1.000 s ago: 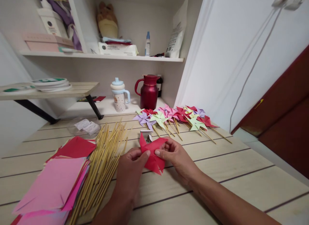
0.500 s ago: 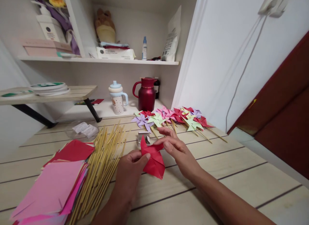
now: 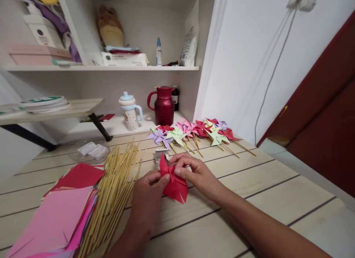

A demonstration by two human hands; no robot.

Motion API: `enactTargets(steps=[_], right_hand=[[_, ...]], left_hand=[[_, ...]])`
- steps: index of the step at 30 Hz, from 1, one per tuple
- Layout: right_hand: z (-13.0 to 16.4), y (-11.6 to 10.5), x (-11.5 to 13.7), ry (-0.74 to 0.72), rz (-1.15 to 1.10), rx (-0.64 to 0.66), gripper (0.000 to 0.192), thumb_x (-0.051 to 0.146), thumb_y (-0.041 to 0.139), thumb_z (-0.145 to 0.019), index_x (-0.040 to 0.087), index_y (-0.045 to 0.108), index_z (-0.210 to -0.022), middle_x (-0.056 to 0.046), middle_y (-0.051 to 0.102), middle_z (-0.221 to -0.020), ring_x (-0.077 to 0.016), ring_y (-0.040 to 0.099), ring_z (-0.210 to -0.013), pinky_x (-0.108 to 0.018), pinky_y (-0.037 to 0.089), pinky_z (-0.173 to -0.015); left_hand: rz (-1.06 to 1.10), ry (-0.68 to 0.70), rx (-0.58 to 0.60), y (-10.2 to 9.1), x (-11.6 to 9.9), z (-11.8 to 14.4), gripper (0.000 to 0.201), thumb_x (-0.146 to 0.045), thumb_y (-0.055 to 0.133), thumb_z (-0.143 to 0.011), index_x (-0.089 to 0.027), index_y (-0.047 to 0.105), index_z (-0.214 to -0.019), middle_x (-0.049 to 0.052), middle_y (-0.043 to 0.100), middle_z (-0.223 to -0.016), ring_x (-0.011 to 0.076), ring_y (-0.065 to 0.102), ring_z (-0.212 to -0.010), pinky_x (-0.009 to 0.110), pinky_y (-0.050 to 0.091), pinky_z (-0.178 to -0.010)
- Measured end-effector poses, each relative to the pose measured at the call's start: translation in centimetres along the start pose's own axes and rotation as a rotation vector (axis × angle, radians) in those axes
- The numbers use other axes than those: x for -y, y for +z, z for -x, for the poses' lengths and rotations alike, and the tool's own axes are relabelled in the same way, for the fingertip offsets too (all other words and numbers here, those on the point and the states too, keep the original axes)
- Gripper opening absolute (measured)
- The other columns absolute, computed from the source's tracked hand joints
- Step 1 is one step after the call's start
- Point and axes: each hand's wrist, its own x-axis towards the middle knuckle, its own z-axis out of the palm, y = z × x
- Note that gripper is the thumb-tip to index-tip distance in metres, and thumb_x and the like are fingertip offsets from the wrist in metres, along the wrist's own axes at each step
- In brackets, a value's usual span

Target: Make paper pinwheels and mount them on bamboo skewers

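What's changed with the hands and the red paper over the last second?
The right hand, which had lifted off the red paper half a second ago, is back on it, pinching a flap near the middle. The left hand has kept its grip on the paper's left side throughout. The bamboo sticks, the paper stack and the finished pinwheels lie as before on the table.

Counter (image 3: pixel 266 184) far edge: finished pinwheels (image 3: pixel 194 132) in a row – red jug (image 3: pixel 164 104), spouted cup (image 3: pixel 129 112) behind. Left edge: bamboo sticks (image 3: pixel 116 187), paper stack (image 3: pixel 61 217).
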Motion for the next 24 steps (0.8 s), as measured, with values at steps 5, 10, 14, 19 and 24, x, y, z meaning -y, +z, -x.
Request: enactTargets(steps=[5,10,14,19,24], right_hand=[[-0.15,0.25,-0.46,0.029,-0.043,-0.026,0.013,0.029,0.076,-0.077,0.02,0.068,-0.074,-0.005,0.067,-0.1,-0.0215,0.061,-0.101,-0.036,0.044,-0.093],[-0.06,0.34,-0.82,0.12,-0.127,-0.031,0.013,0.03,0.073,-0.08,0.02,0.065,-0.079,-0.003,0.068,-0.087,-0.0183,0.061,-0.084,-0.032,0.048,-0.079],[-0.03,0.43,-0.82,0.141,-0.135,-0.049,0.012,0.029,0.074,-0.077,0.019,0.066,-0.079,-0.002,0.067,-0.084,-0.0167,0.06,-0.079,-0.03,0.047,-0.075],[-0.06,0.64,-0.64,0.205,-0.187,-0.077,0.017,0.029,0.076,-0.074,0.02,0.068,-0.086,0.0,0.066,-0.078,-0.014,0.059,-0.07,-0.026,0.046,-0.065],[-0.08,0.74,-0.58,0.21,-0.172,-0.103,0.018,0.028,0.077,-0.073,0.019,0.067,-0.084,0.001,0.066,-0.076,-0.0135,0.059,-0.069,-0.025,0.046,-0.063]], left_hand=[[0.039,0.008,0.008,0.13,0.33,-0.09,0.024,-0.042,0.069,-0.074,-0.019,0.076,-0.075,0.004,0.072,-0.081,0.0196,0.059,-0.078,0.026,0.043,-0.07],[0.065,0.005,0.009,0.18,0.36,-0.17,0.023,-0.041,0.07,-0.073,-0.019,0.077,-0.076,0.005,0.073,-0.083,0.0211,0.061,-0.081,0.028,0.045,-0.074],[0.083,-0.011,-0.003,0.21,0.26,-0.07,0.022,-0.04,0.071,-0.073,-0.019,0.076,-0.075,0.006,0.074,-0.085,0.0229,0.063,-0.083,0.029,0.046,-0.076],[0.104,-0.026,-0.009,0.32,0.04,0.15,0.02,-0.038,0.071,-0.073,-0.019,0.077,-0.076,0.005,0.074,-0.083,0.0235,0.064,-0.083,0.03,0.046,-0.076],[0.106,-0.027,-0.016,0.43,0.0,0.17,0.019,-0.036,0.072,-0.072,-0.02,0.079,-0.08,0.003,0.075,-0.081,0.0222,0.064,-0.082,0.028,0.046,-0.073]])
